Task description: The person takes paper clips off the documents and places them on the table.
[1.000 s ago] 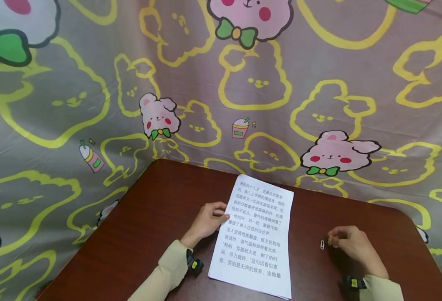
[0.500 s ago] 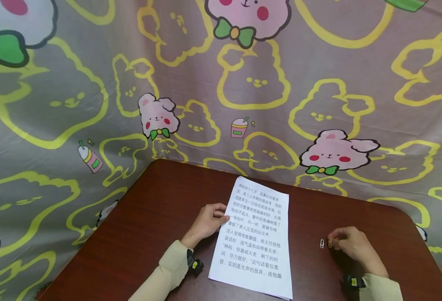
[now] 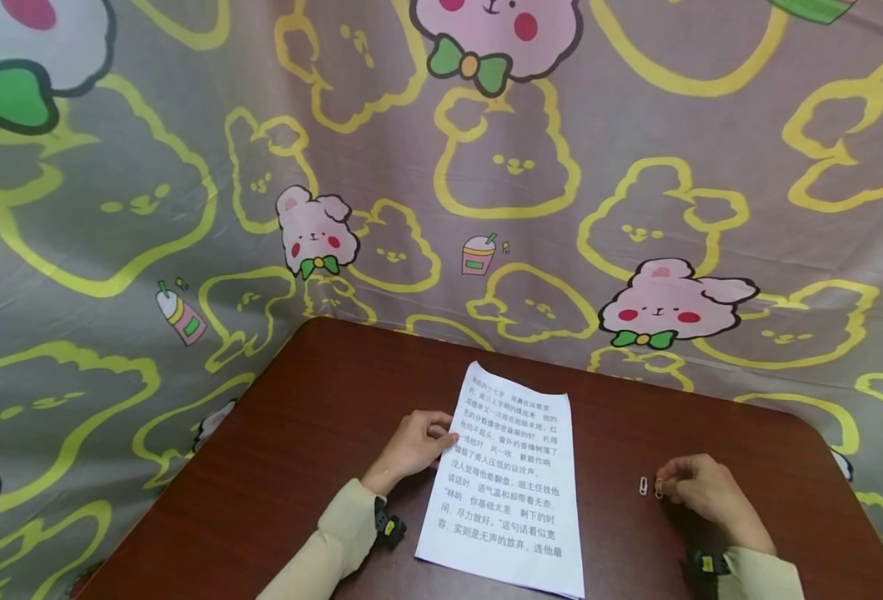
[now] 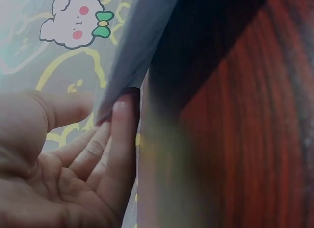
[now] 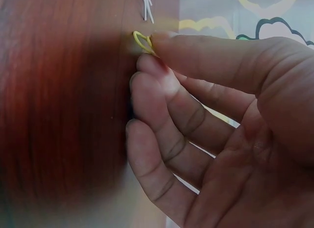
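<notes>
Left hand (image 3: 411, 443) pinches the sheet's (image 3: 512, 483) edge; right hand (image 3: 699, 487) seemingly pinches a yellow clip (image 5: 143, 41) (white clip (image 3: 643, 485) beside).

Perhaps a home, cartoon bunny cloth (image 3: 441, 167) backdrop, wooden table (image 3: 298, 467)

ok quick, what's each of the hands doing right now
Left hand: pinching the left edge of the white printed paper sheet.
Right hand: pinching a small yellow wire paper clip on the table.

printed sheet (image 3: 512, 475) slid nearer and turned under the left hand (image 3: 413, 442), far edge now lifted
</notes>
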`<state>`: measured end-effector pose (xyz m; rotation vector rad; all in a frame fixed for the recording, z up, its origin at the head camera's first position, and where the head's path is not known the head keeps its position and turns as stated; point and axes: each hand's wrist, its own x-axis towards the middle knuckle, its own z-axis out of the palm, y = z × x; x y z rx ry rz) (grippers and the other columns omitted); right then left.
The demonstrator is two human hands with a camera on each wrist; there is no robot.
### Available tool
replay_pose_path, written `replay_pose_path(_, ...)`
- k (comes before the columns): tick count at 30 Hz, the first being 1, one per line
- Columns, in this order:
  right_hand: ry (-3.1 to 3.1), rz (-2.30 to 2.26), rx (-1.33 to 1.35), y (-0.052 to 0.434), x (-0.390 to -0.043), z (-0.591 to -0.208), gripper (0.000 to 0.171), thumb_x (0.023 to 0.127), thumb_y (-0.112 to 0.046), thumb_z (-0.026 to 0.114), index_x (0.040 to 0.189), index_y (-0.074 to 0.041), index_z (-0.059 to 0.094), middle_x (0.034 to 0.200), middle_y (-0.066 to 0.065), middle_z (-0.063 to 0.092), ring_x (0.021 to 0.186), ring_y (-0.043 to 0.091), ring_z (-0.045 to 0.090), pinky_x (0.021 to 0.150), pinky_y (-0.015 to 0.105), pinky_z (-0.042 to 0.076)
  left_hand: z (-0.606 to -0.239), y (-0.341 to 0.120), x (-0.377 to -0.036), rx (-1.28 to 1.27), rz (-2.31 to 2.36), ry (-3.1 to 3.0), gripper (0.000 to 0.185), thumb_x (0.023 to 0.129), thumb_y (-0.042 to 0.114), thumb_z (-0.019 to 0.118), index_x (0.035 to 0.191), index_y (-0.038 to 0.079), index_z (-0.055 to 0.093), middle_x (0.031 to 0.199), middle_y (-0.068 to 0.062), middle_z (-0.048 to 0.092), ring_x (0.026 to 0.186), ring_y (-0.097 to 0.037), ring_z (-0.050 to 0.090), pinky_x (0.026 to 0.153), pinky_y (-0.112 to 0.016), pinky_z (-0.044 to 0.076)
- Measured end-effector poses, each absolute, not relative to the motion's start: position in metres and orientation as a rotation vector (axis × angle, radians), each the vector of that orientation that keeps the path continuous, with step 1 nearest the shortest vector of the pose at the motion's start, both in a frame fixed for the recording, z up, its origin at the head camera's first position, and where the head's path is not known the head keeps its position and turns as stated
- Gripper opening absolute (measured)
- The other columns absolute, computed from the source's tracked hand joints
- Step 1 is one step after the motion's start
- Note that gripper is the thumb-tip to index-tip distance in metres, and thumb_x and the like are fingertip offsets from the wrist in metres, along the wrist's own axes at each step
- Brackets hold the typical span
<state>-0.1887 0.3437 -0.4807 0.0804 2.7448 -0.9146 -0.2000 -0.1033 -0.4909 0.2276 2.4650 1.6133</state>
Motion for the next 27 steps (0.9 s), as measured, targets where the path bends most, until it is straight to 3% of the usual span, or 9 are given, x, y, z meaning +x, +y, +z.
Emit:
replay_pose_path(8,2.749,-0.915,0.079,0.344,-0.187,-0.483,0.011,0.089,-0.013,0.078,0.092,-0.003,0.074,0.075,-0.002,0.073,0.071,0.014,0.061,0.060,0.026,0.044,-0.493,-0.102,-0.201,0.202,1.511,2.508,0.035,0.101,0.018,0.068,0.127,-0.006,0.068,0.092,-0.014,0.080,0.070,-0.016,0.074,0.058,-0.029,0.060)
replay_pose_path(16,2.728,-0.929,0.092,0.344,-0.186,-0.482,0.012,0.090,-0.014,0.077,0.093,-0.002,0.074,0.075,-0.002,0.073,0.070,0.013,0.062,0.060,0.027,0.045,-0.494,-0.106,-0.201,0.128,1.497,2.522,0.046,0.100,0.027,0.071,0.131,-0.007,0.066,0.101,-0.016,0.079,0.076,-0.017,0.074,0.060,-0.030,0.061)
replay_pose_path(23,2.704,-0.943,0.084,0.344,-0.186,-0.479,0.019,0.099,-0.020,0.069,0.097,-0.002,0.075,0.075,-0.002,0.072,0.071,0.015,0.064,0.061,0.027,0.049,-0.490,-0.117,-0.204,0.061,1.470,2.534,0.048,0.101,0.030,0.069,0.133,-0.006,0.065,0.109,-0.016,0.078,0.081,-0.018,0.074,0.063,-0.031,0.062)
replay_pose_path(27,2.772,-0.891,0.052,0.343,-0.187,-0.477,0.027,0.104,-0.029,0.064,0.101,-0.005,0.076,0.077,-0.002,0.073,0.070,0.012,0.066,0.062,0.026,0.048,-0.486,-0.123,-0.204,0.050,1.447,2.585,0.048,0.102,0.032,0.068,0.135,-0.003,0.065,0.111,-0.016,0.078,0.076,-0.018,0.073,0.063,-0.031,0.061)
